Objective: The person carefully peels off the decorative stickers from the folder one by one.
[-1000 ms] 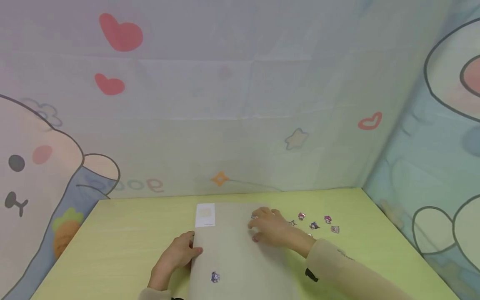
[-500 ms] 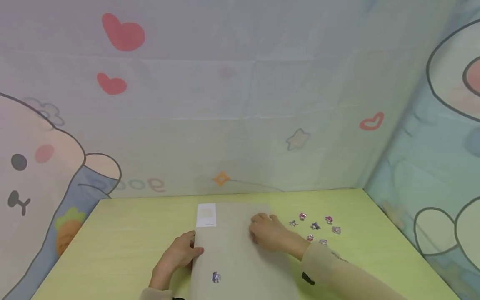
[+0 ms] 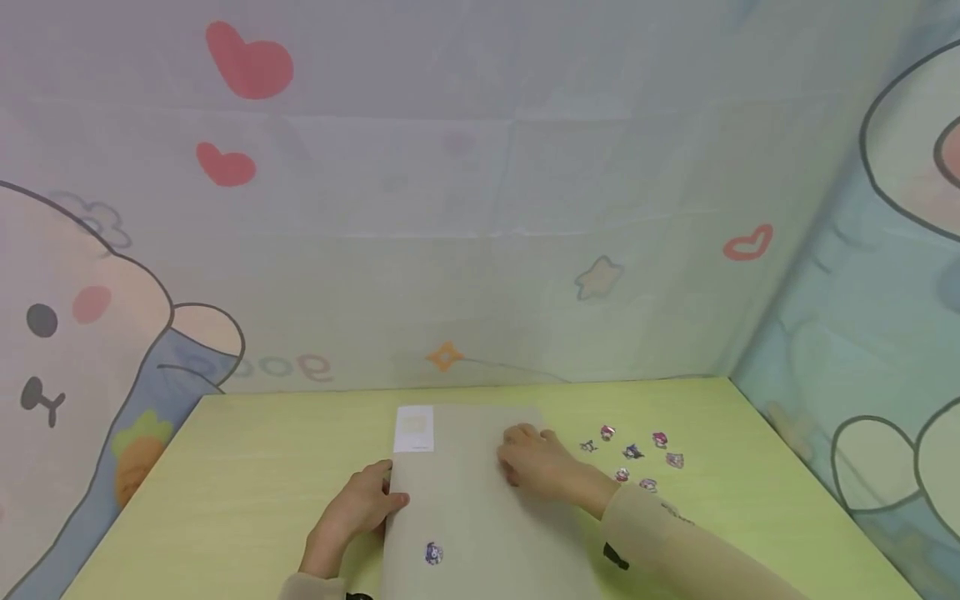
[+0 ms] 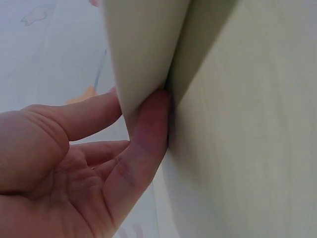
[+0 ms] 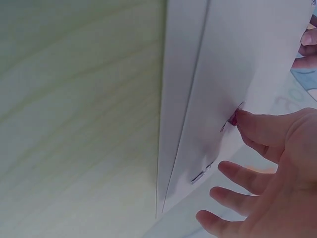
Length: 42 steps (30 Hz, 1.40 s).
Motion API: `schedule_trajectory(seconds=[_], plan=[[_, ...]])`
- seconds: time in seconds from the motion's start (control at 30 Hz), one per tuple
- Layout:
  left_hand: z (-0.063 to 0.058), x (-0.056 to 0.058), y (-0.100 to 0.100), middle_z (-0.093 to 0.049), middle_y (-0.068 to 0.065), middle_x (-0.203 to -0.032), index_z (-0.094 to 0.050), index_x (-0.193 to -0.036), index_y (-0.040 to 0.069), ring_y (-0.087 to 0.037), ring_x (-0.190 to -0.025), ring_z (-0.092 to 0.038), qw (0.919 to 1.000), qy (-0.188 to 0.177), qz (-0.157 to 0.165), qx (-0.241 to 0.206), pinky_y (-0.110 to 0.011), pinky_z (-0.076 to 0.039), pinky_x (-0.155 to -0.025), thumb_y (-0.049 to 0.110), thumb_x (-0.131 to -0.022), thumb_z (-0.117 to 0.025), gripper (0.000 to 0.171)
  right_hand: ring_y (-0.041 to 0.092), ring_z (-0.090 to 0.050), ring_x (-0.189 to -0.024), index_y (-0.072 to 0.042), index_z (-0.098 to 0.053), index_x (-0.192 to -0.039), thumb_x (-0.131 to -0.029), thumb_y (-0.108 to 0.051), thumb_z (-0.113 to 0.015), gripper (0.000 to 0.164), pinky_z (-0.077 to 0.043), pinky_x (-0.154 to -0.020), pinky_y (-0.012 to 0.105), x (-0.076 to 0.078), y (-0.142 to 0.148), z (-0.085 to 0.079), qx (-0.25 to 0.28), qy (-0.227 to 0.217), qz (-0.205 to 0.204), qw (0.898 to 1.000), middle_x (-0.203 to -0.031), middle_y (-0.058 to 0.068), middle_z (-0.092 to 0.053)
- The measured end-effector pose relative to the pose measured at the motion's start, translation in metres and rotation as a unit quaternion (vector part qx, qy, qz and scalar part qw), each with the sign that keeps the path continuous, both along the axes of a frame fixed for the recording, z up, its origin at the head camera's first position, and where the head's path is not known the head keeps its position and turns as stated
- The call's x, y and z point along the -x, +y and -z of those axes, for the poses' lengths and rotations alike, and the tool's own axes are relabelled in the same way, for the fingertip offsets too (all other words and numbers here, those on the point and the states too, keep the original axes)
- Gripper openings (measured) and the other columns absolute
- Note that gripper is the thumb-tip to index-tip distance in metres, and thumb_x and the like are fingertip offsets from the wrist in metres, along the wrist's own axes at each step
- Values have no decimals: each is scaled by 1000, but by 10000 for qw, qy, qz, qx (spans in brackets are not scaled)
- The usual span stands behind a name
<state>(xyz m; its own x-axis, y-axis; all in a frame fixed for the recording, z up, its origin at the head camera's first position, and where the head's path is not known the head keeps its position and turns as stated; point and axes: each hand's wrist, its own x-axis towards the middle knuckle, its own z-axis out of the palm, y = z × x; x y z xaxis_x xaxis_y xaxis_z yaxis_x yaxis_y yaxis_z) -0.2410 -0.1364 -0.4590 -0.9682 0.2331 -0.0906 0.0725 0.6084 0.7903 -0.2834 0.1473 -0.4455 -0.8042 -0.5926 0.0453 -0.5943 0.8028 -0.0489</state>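
A large pale beige folder (image 3: 465, 500) lies on the table, its layered edge showing in the right wrist view. My left hand (image 3: 362, 503) grips its left edge, thumb on top and fingers tucked underneath; the left wrist view shows those fingers (image 4: 143, 134) between cover and table. Over the folder's upper right, my right hand (image 3: 538, 463) pinches a small sticker (image 5: 233, 119) between thumb and index finger, right at the surface. The other fingers spread apart. A second sticker (image 5: 202, 172) lies beside them on the cover, and a purple one (image 3: 433, 553) is lower left.
Several small character stickers (image 3: 633, 452) are scattered on the yellow-green table (image 3: 720, 508) right of the folder. A white label (image 3: 414, 429) marks the folder's upper left corner. A printed cloth backdrop (image 3: 480, 208) hangs behind the table.
My right hand has lowered its fingers toward the cover and drawn them together at the sticker, then stayed there. My left hand keeps its grip on the edge.
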Motion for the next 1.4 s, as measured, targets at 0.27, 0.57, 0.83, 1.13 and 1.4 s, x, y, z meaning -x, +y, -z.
schedule_trajectory(seconds=[0.27,0.57,0.83,1.13,1.4], plan=[[-1,0,2,-62,-15,-88,-49,-125,-11,-22,-65,-65,9998,-126,7,-177,-36,-55,-58,3,-92,-65,39,36,-41,-127,-18,-57,-78,-88,-12,-70,18,-38,-95,64,2,4,-2,-141,-137,-88,9998,-130,13,-52],[-4,-1,3,-63,-17,-90,-48,-127,-12,-22,-66,-65,9999,-121,-55,-75,-37,-55,-60,4,-91,-65,43,42,-39,-132,-17,-54,-76,-90,-7,-64,20,-38,-98,64,-3,8,-7,26,127,-305,9995,-135,18,-50],[-5,-1,2,-62,-16,-88,-50,-123,-11,-22,-65,-64,10000,-68,-70,4,-36,-55,-59,4,-92,-65,38,43,-39,-132,-17,-55,-80,-94,-13,-65,18,-38,-97,65,-8,15,-13,230,155,-360,9990,-136,20,-49],[-3,-2,2,-63,-21,-93,-34,-139,-16,-22,-62,-64,9999,-94,-101,13,-36,-55,-60,2,-92,-64,59,38,-41,-130,-15,-59,-86,-96,-16,-63,11,-36,-100,63,-8,25,-14,344,109,-123,9993,-132,17,-51],[-1,-1,2,-63,-23,-97,-32,-140,-17,-22,-64,-64,9997,-6,-120,225,-38,-55,-65,6,-92,-66,63,44,-36,-133,-18,-56,-82,-96,-19,-63,16,-32,-99,68,-14,66,-25,446,-121,180,9988,-136,22,-48]])
